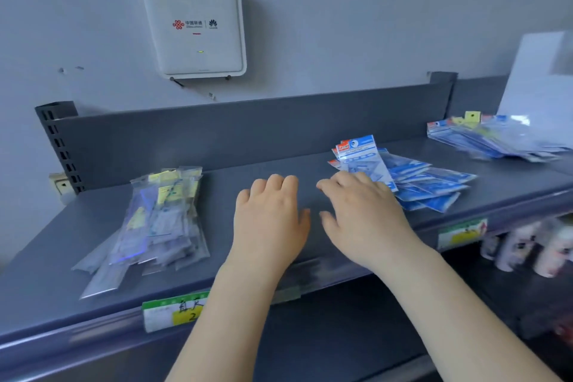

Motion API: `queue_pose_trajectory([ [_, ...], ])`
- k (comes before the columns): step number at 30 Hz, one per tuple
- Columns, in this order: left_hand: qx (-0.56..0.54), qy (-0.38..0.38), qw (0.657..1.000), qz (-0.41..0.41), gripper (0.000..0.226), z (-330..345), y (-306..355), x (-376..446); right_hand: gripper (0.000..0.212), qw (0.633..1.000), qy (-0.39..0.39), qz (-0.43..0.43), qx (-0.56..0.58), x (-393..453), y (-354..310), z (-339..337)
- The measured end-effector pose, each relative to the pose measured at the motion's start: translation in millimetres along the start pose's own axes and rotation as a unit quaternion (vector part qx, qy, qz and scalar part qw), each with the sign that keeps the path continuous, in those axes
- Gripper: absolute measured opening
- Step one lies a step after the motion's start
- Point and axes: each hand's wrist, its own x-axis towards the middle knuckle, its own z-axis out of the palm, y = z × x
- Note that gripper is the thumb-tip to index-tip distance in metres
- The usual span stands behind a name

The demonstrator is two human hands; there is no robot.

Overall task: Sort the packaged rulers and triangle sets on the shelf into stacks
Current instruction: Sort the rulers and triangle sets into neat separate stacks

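Note:
Three heaps of packaged stationery lie on the grey shelf (pixel 279 164). At the left is a loose pile of clear ruler packs with yellow labels (pixel 155 220). Right of centre sits a fanned pile of blue triangle-set packs (pixel 412 180). A mixed blue and clear pile (pixel 490 139) lies at the far right. My left hand (pixel 269 220) hovers palm down over the bare middle of the shelf, fingers curled, holding nothing. My right hand (pixel 362 214) is beside it, fingers spread, its fingertips close to the near edge of the blue pile and holding nothing.
A white router box (pixel 193 25) hangs on the wall above the shelf's back panel. Price tags (pixel 173 310) sit on the shelf's front rail. White printed tubes (pixel 527 245) stand on a lower shelf at the right. A white sheet (pixel 536 84) leans at the far right.

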Motion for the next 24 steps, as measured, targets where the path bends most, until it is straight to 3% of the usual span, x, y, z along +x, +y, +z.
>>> queue_pose_trajectory([
  [6, -0.032, 0.006, 0.999, 0.024, 0.033, 12.2, 88.6, 17.1, 0.049, 0.999, 0.01, 0.035, -0.037, -37.3, 84.2, -14.1],
  [11, -0.077, -0.004, 0.995, 0.065, 0.05, 24.2, 171.7, 29.4, 0.059, 0.995, 0.014, 0.082, -0.051, -72.6, 159.1, -29.5],
  [18, -0.119, -0.096, 0.977, 0.151, 0.059, 37.2, 260.6, 64.1, 0.06, 0.988, -0.01, 0.145, -0.057, -103.4, 253.2, -47.3],
  [24, -0.031, -0.101, 0.968, 0.227, 0.053, 52.0, 310.3, 114.7, 0.058, 0.984, -0.021, 0.169, -0.06, -102.4, 312.0, -56.7],
])
